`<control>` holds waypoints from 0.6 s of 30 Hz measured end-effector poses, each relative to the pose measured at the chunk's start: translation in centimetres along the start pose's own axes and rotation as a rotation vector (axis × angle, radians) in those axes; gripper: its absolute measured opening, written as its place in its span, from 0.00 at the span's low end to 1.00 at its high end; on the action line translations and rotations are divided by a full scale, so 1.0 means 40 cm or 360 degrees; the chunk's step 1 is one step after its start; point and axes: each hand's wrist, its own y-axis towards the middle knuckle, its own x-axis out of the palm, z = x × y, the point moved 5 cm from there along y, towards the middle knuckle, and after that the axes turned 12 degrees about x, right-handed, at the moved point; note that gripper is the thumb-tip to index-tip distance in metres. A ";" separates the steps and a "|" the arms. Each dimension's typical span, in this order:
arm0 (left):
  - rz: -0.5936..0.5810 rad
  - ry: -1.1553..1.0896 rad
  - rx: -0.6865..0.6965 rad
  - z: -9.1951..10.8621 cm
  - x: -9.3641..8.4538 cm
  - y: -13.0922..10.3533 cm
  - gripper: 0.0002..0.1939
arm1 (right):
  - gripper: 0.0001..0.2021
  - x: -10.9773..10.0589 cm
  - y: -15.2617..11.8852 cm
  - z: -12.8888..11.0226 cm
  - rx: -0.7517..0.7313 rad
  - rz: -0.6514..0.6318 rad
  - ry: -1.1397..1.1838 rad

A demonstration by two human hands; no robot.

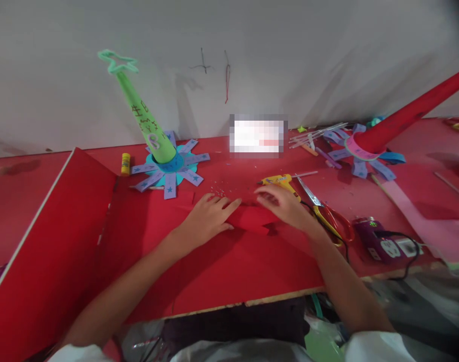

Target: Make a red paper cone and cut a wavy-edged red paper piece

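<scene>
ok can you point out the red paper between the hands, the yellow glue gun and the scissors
Red paper (pixel 250 218), head view: middle of its visible surface.
Yellow glue gun (pixel 281 180), head view: its yellow body.
Scissors (pixel 318 201), head view: where blades meet handles.

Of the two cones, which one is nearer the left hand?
The green cone, with a star outline on its tip; the other, red cone, stands off past the right hand.

A green paper cone (pixel 148 118) topped by a mint star outline (pixel 133 67) rises from a blue ring (pixel 172 164) with star-marked purple strips (pixel 170 186), near a yellow glue stick (pixel 125 164). Across the desk (pixel 10 196), a red cone (pixel 410 111) leans from a pink ring (pixel 359 147), beyond a purple socket block (pixel 370 236). Behind, a thin dark wire (pixel 202 61) and a red loop (pixel 227 83) hang against the grey wall (pixel 289 50).
</scene>
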 end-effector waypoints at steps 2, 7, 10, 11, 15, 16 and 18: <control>0.0007 0.0019 -0.0002 -0.006 0.005 0.002 0.34 | 0.18 -0.064 0.001 0.034 0.0265 0.0425 -0.0426; 0.0025 -0.0085 -0.0042 -0.016 0.014 0.009 0.32 | 0.20 -0.115 -0.011 0.102 0.0784 0.0285 -0.1229; 0.0053 -0.0127 -0.0097 -0.021 0.023 0.011 0.35 | 0.16 -0.096 -0.019 0.110 0.0742 0.0119 -0.1268; 0.0065 -0.0123 -0.0118 -0.022 0.026 0.011 0.35 | 0.15 -0.092 -0.021 0.110 0.0709 0.0104 -0.1267; 0.0078 -0.0092 -0.0155 -0.023 0.035 0.014 0.34 | 0.15 -0.118 -0.034 0.119 0.0701 0.0167 -0.1212; 0.0079 -0.0091 -0.0154 -0.023 0.036 0.015 0.34 | 0.16 -0.137 -0.039 0.128 0.0736 0.0196 -0.1194; 0.0097 -0.0091 -0.0144 -0.021 0.038 0.018 0.32 | 0.18 -0.182 -0.052 0.157 0.0836 0.0237 -0.1184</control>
